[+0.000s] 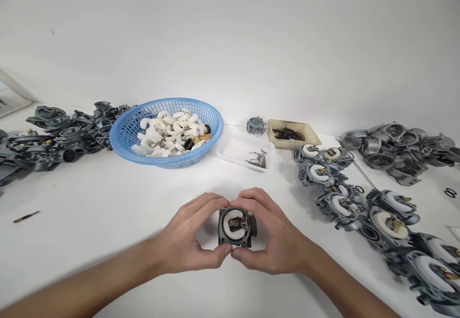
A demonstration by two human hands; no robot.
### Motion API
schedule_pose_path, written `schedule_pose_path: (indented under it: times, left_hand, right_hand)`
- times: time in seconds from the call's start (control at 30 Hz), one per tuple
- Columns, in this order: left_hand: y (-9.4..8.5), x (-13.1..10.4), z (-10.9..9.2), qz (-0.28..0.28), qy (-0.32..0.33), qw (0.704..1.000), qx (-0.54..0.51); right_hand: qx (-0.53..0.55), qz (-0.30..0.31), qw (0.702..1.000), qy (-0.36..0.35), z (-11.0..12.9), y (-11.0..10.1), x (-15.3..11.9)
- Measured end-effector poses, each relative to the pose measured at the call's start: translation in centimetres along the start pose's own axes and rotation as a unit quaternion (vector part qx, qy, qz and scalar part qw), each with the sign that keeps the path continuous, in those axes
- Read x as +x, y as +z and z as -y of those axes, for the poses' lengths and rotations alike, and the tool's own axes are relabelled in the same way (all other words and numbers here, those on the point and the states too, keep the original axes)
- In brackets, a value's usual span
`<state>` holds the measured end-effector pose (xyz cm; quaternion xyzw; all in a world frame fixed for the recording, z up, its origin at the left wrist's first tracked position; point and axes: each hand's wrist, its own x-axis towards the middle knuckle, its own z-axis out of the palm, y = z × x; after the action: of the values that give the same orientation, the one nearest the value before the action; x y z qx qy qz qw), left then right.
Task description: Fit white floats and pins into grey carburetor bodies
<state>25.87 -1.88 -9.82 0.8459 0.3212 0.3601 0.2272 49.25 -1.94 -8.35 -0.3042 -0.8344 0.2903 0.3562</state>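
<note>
My left hand [189,232] and right hand [275,232] hold the carburetor body [236,228] by its edges, and I should steady it gently, with no finger pressing the white float [235,235].

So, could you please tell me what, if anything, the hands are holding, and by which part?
The left hand and right hand together hold a metal piece, fingertips at its far edge and thumbs at its near edge.

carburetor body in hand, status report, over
Left hand, right hand holding carburetor body by its edges. White float visible inside. Nothing seen in the way; plastic tray sits beyond.
</note>
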Motion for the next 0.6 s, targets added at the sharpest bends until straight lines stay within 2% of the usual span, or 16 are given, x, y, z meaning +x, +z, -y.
schedule_pose_path:
  times: [0.2,0.37,0.5,0.6]
  left_hand:
    - [-0.1,-0.1,0.2,0.014,-0.013,1.0,-0.001]
    - [-0.4,-0.2,0.6,0.019,-0.066,0.997,0.022]
    - [-0.8,-0.4,1.1,0.006,-0.08,0.996,0.038]
    - [-0.8,-0.4,1.4,-0.006,-0.084,0.996,0.029]
  right_hand:
    - [-0.016,0.018,1.0,-0.004,-0.6,0.2,0.0]
    - [-0.034,0.03,0.999,-0.004,-0.8,0.2,0.2]
    - [-0.061,0.073,0.995,0.03,-0.2,-0.2,0.3]
    - [-0.075,0.111,0.988,0.08,0.7,-0.7,0.6]
